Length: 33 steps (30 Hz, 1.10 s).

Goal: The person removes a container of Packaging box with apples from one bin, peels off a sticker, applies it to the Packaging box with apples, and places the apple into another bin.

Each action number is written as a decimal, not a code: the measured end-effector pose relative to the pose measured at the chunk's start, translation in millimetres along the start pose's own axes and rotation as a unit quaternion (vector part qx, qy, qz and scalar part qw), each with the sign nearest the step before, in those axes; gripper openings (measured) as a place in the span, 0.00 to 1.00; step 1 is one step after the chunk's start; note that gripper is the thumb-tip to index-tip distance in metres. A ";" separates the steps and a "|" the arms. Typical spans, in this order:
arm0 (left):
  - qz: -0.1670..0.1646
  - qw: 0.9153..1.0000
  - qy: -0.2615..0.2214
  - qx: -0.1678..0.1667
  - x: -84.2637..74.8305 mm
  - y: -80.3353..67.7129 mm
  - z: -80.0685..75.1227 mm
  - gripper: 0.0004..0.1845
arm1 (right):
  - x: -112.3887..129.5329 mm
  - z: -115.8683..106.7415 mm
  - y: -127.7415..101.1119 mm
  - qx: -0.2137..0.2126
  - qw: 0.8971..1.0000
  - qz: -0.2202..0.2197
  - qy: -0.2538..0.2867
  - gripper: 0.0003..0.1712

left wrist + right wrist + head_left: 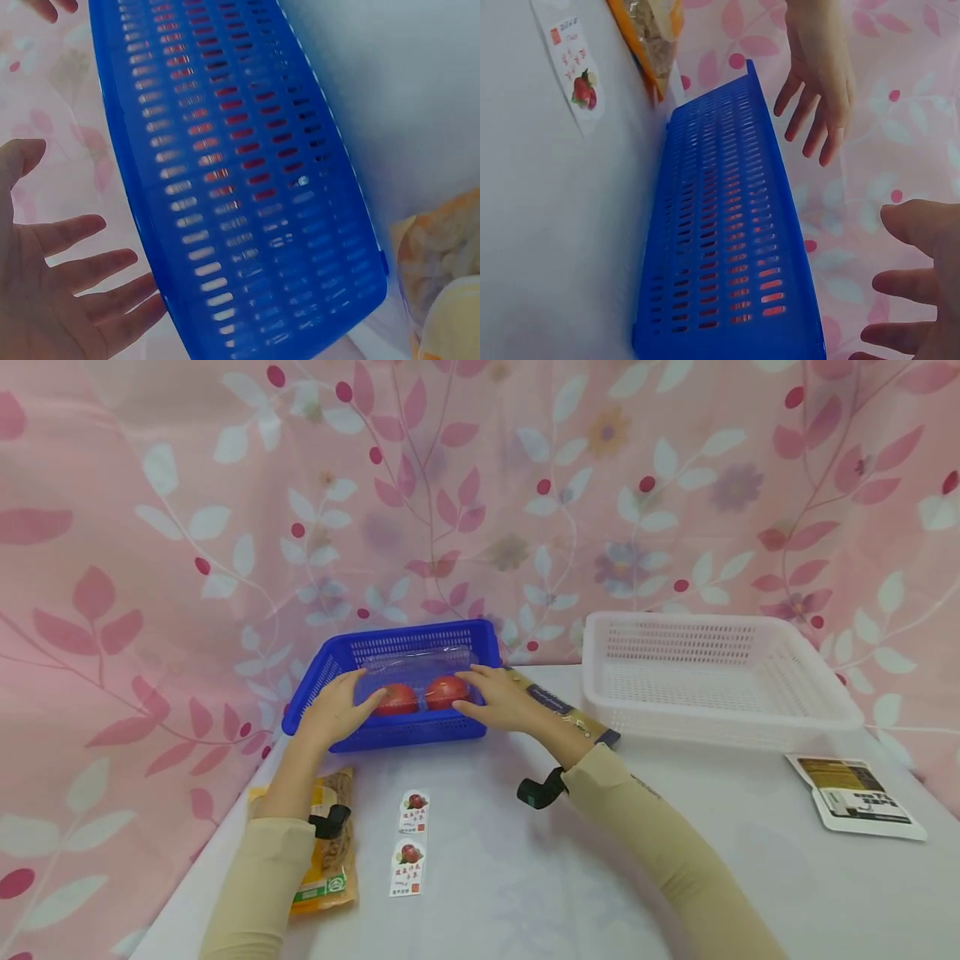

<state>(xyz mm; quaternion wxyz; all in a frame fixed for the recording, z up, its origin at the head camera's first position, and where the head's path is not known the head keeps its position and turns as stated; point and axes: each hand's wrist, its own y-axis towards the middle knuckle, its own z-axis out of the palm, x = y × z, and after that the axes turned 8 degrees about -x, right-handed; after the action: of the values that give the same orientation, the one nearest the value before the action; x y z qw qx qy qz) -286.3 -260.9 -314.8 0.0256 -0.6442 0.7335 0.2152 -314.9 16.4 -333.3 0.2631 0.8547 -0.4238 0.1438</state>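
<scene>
A clear plastic box [412, 662] with two red fruits that look like apples [447, 691] sits inside the blue basket [431, 734]. Over the basket's left end is my left hand [330, 712], its fingers spread and the palm turned inward. My right hand [498, 697] hovers at the opposite end with fingers extended. Both wrist views show spread fingers above the rim with nothing gripped, the left hand [67, 292] and the right hand [922, 281] beside the basket wall. Whether any fingertip touches the box is hard to tell.
Right of the blue basket stands a white basket [712, 727], with a gold packet [562, 706] between them. A white pouch [862, 797] lies at the far right. Below my left forearm are a yellow food bag [333, 885] and a strip of fruit stickers [408, 860].
</scene>
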 end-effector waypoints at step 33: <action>-0.075 0.992 -0.082 0.063 34.7 39.9 36.5 0.47 | 1.9 44.9 65.8 0.044 0.980 0.195 0.019 0.44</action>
<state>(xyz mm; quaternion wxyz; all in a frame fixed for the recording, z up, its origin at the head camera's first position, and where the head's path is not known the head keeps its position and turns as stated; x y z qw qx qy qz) -339.0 -277.5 -347.5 0.1422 -0.6745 0.6910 0.2176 -365.4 -43.6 -347.6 0.2005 0.7632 -0.5708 0.2270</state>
